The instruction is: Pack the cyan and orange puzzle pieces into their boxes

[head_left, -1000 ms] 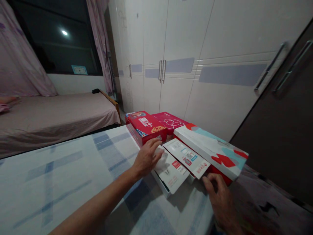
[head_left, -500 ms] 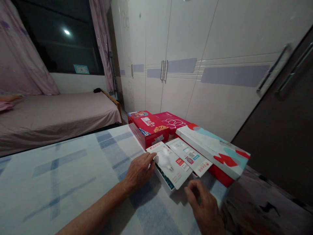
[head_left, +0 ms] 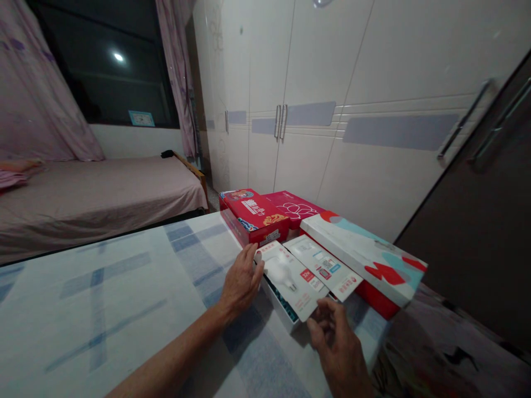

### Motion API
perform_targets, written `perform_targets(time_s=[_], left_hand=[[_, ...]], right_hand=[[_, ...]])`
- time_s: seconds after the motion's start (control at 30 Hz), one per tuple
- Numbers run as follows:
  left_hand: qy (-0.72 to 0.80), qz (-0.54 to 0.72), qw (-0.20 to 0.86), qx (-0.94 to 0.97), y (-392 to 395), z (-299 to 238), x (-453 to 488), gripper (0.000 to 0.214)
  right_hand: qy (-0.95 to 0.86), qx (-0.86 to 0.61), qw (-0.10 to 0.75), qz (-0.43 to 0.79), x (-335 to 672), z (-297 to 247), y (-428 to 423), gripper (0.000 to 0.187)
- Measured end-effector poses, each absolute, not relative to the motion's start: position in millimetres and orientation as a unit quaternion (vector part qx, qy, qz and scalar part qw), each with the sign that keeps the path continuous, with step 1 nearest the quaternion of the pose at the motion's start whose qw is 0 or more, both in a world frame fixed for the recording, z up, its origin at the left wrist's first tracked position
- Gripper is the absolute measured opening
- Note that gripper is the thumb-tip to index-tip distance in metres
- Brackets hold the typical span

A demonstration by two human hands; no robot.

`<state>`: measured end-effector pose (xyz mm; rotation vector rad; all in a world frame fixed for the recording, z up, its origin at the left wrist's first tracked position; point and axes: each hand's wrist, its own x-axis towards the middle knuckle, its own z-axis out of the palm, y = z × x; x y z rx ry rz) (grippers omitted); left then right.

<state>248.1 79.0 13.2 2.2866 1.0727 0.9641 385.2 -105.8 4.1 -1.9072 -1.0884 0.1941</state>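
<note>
A flat light bulb carton [head_left: 286, 276] with a bulb printed on it lies over a shallow white box [head_left: 282, 309]; something dark green shows at the box's open side. My left hand [head_left: 244, 279] rests at the carton's far left corner, its fingers stretched out and thumb apart. At the near right corner of the carton is my right hand [head_left: 336, 337], its bent fingers and thumb closed at the edge. A second flat carton [head_left: 326, 265], printed with a QR code, lies to the right, partly beside the first.
Behind the cartons stand a red gift box [head_left: 255, 213] and a magenta box [head_left: 296, 207]. A long white and red box [head_left: 365, 254] lies to the right, near the edge of the table [head_left: 136, 298]. White wardrobes [head_left: 307, 166] rise behind; a bed [head_left: 103, 188] is at left.
My right hand has moved up and left to the carton's near corner. My left hand has shifted slightly along the far left corner, fingers straighter. The view has moved slightly.
</note>
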Motion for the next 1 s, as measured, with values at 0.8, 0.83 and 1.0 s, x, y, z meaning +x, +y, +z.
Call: perform_targets(time_s=[0.8, 0.83, 1.0], left_hand=[[0.427, 0.395, 0.29, 0.76, 64, 9, 251, 0.052], [0.426, 0.394, 0.298, 0.758, 61, 9, 248, 0.052], [0.416, 0.406, 0.295, 0.758, 50, 19, 238, 0.05]], right_hand=[[-0.311, -0.738, 0.567, 0.193, 366, 17, -112, 0.053], [-0.302, -0.737, 0.573, 0.194, 366, 17, -114, 0.053], [-0.261, -0.722, 0.615, 0.178, 375, 6, -116, 0.052]])
